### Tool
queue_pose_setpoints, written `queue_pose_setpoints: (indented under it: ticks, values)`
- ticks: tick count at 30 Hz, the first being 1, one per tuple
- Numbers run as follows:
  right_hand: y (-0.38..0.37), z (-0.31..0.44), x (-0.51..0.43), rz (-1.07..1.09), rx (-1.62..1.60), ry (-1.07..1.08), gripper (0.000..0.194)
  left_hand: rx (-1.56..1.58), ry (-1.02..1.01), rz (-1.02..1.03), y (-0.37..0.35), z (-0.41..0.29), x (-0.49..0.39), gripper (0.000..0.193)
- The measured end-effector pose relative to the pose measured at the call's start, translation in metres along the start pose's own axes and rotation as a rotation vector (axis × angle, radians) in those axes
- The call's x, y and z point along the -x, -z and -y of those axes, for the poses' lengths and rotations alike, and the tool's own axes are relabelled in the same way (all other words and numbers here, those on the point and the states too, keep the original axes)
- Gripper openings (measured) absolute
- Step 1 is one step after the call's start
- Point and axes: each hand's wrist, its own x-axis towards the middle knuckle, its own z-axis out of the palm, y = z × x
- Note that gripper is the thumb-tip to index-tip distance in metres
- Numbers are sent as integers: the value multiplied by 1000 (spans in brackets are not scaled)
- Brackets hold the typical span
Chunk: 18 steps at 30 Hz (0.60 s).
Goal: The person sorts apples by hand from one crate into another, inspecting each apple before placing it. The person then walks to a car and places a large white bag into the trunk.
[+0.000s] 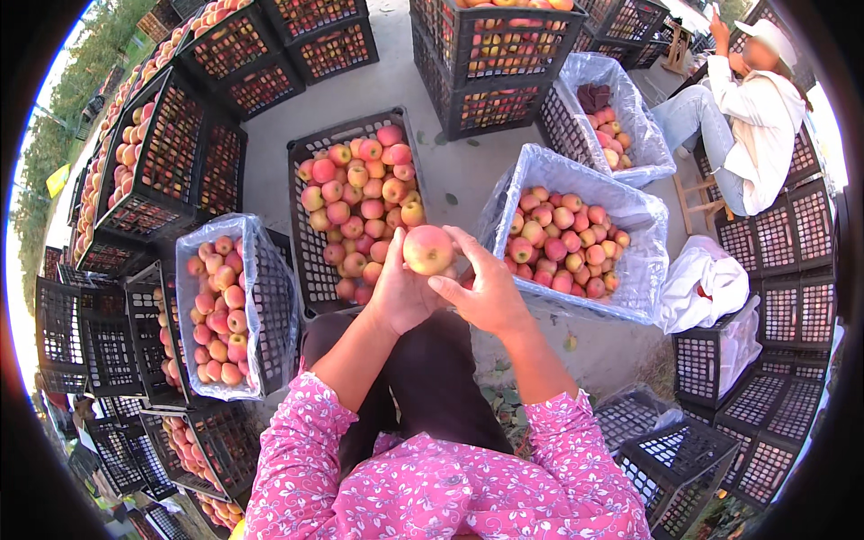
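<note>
A red-and-yellow apple [428,250] is held up between my two hands, in front of my knees. My left hand [403,297] cups it from below and from the left, thumb against its side. On its other side, my right hand [487,289] curls round with fingers and thumb; a patch of red shows under those fingers, too hidden to identify. Just beyond the hands stands a black plastic crate [312,270] of loose apples [364,182]. To the right is a crate lined with clear plastic film [634,270], part filled with apples [563,236].
At left stands another film-lined apple crate [275,317]. Stacked crates full of apples [499,67] rise ahead, with more along the left [169,148]. A third lined crate [611,81] holds apples and a dark cloth. A seated person [756,121] is at upper right, near a white bag [705,283].
</note>
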Motion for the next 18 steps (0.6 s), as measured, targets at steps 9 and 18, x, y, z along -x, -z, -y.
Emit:
queue_pose_setpoints:
  ticks: [9,18]
  values:
    - [6,11,-12,-5,211,28,67,49,82,-1,18,-4,-7,75]
    - [6,-62,-14,-97,-199,-217,55,-708,-46,-220,23,0,1,65]
